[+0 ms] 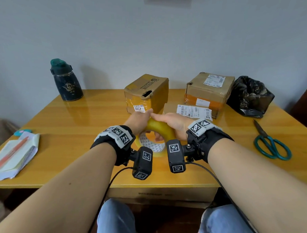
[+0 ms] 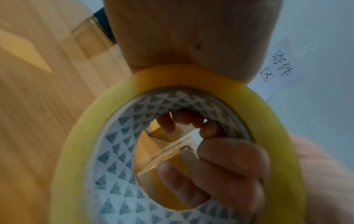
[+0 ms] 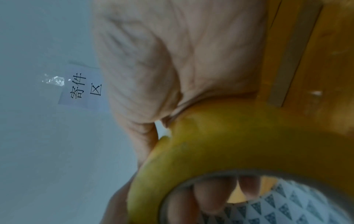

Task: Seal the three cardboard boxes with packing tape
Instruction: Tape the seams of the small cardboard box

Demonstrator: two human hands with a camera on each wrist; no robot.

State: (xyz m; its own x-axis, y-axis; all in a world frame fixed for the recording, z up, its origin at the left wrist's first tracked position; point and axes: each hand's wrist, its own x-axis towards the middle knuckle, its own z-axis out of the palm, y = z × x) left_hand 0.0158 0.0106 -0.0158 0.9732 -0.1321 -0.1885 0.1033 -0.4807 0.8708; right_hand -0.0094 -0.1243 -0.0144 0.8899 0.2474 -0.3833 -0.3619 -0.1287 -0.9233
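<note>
Between both hands [image 1: 153,120], fingers [image 2: 226,163] curl through the tape roll [image 1: 160,129].

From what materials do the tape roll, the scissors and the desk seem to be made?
The tape roll looks like glossy yellowish plastic film wound on a paper or card core printed with grey triangles. The scissors have dark blades, probably metal, and teal handles with a smooth plastic-like coating. The desk seems wood or wood veneer under a shiny varnish, since it reflects the bottle; which one is unclear.

The head view looks forward and down over the table [image 1: 61,120]. Both wrist views sit very close against the tape roll [image 2: 80,136], sharing it and the wall notice [image 3: 82,86].
</note>
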